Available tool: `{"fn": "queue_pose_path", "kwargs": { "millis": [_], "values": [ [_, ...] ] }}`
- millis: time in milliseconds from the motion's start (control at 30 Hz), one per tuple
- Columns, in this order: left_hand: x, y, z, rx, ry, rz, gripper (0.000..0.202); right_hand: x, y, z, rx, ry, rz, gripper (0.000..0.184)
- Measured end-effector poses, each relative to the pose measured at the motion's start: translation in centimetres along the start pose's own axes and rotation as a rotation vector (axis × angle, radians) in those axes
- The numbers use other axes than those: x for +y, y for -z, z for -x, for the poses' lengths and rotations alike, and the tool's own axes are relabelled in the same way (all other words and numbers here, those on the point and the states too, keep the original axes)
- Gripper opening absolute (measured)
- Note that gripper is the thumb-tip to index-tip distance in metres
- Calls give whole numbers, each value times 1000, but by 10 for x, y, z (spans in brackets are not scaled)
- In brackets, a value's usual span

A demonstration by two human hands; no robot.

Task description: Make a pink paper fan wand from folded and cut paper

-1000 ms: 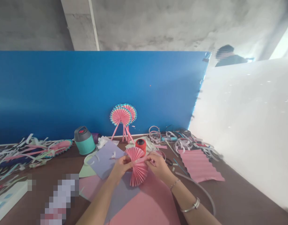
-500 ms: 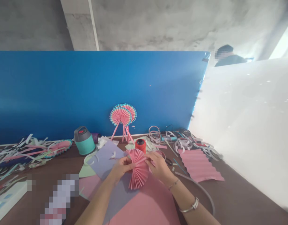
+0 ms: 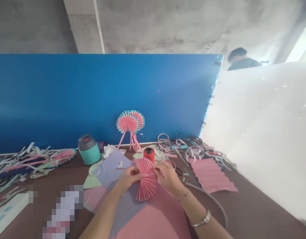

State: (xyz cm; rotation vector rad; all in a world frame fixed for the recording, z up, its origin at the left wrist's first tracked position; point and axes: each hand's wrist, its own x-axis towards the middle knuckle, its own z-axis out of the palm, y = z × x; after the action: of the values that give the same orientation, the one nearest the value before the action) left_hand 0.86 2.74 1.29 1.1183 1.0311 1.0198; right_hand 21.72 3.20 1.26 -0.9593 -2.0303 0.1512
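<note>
One pink fan [image 3: 148, 187], L hand [image 3: 129, 178] pinched on ctr, R hand [image 3: 167, 174] on rim; red spool [image 3: 149, 157] nr tabletop [image 3: 254, 210] back edge.

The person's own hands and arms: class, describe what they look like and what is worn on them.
The left hand and right hand are ungloved, with no sleeves showing. The right arm wears a thin bracelet and, farther up, a silvery bangle.
</note>
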Motion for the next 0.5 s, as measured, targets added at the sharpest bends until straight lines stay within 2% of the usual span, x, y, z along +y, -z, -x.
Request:
{"fn": "queue_pose_path", "kwargs": {
  "millis": [500],
  "values": [
    [0, -1, 0, 3, 1, 36, 40, 3, -2, 2, 1, -35, -2, 14]
  ]
}}
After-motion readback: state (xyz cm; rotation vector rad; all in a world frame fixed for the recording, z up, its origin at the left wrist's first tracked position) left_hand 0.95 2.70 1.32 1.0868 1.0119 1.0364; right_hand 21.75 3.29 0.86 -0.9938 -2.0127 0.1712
